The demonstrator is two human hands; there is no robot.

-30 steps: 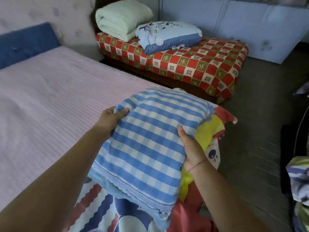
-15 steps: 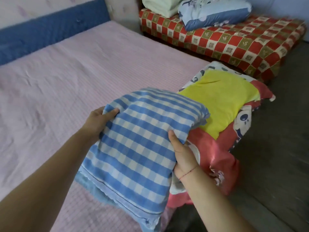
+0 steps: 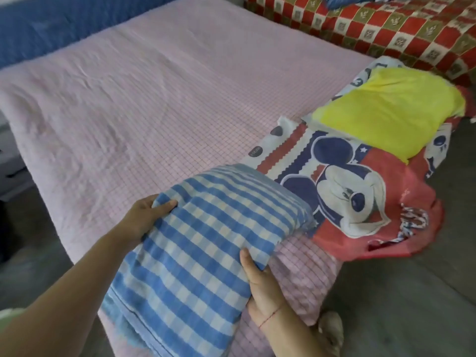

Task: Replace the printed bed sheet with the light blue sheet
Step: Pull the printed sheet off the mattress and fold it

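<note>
Gripping one blue sheet [image 3: 206, 240]: left hand [image 3: 143, 219], right hand [image 3: 261, 284].

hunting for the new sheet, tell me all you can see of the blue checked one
The blue checked sheet is woven-looking cloth in blue and pale checks, folded into a thick bundle. It is held over the pink mattress pad, far end by the printed sheet. The left hand grips its left side, the right hand its right.

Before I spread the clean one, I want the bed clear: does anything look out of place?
Yes. The printed sheet lies bunched along the right edge of the bed, partly hanging over it. The left hand and right hand grip the folded blue sheet.
</note>
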